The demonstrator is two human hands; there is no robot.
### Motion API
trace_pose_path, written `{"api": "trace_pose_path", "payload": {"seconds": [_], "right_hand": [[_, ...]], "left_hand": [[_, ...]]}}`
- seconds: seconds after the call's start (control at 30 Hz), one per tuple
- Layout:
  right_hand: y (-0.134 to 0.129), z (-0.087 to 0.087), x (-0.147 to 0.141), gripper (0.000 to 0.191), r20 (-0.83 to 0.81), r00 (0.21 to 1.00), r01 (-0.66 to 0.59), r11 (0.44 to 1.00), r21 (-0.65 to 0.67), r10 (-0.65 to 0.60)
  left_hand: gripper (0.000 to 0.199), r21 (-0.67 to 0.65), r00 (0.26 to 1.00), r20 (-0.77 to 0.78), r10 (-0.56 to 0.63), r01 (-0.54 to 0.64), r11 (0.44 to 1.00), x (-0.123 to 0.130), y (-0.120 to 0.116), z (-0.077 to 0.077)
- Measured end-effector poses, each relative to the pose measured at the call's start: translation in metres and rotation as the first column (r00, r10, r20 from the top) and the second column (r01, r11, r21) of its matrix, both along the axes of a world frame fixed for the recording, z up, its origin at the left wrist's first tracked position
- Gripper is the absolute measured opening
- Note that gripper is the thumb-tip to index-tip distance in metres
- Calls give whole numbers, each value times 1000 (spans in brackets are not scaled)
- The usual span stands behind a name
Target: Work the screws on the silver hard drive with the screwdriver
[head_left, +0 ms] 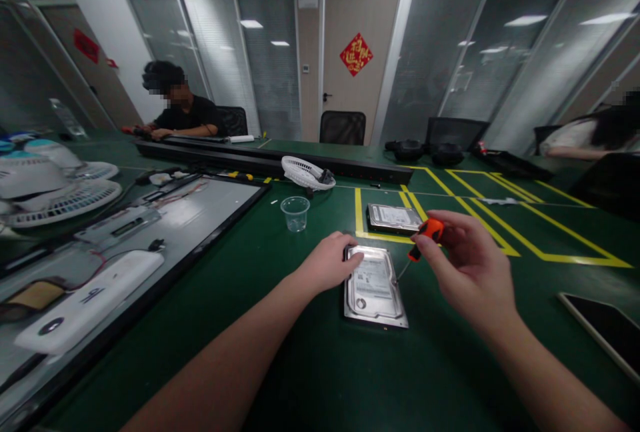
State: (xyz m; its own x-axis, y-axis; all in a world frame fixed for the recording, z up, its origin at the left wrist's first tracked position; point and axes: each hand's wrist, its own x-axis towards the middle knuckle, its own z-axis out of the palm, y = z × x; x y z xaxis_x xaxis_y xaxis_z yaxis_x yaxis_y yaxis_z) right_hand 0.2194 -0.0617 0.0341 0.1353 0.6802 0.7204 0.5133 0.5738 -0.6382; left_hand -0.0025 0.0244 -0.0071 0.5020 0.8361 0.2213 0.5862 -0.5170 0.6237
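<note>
A silver hard drive [373,285] lies label up on the green table in front of me. My left hand [334,260] grips its far left corner, the thumb on the top face and the fingers over the edge. In my right hand [470,255] is a screwdriver [431,231] with an orange and black handle, pinched between thumb and fingers. Its thin shaft slants down to the left, and the tip meets the right edge of the drive. Just beyond lies a second hard drive [394,217]. A clear plastic cup [295,213] stands to the left of it.
At left lies a large flat panel [190,225] bearing a white device [95,302]. White fan parts [55,185] sit behind it. A long black bar [225,155] and a white round grille [307,173] are farther back. A phone [603,332] lies at right. Two people sit across the table.
</note>
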Motion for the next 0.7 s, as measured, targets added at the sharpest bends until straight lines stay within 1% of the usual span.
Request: {"api": "trace_pose_path", "payload": {"seconds": [0.17,0.3,0.37,0.53,0.6,0.7], "right_hand": [[-2,2,-2,35,-23,1000,14,1000,26,-14],[-6,6,-4,22,-79,996,-31,999,8,32],[-7,7,-5,20,-96,994,-53,999,7,54],[-7,6,-4,24,-136,986,-95,995,-2,94],[-6,4,-4,26,-119,990,-76,997,1,75],[-3,2,-5,32,-78,997,-10,1000,11,10]], "left_hand": [[34,1,1000,6,-4,4,1000,-1,0,0],[34,10,1000,-4,-4,4,1000,-1,1,-1],[34,19,1000,-3,-6,6,1000,-1,1,-1],[34,15,1000,-1,-6,6,1000,-1,1,-1],[34,12,1000,0,-4,4,1000,-1,1,-1],[35,8,1000,1,0,0,1000,-1,2,-2]]}}
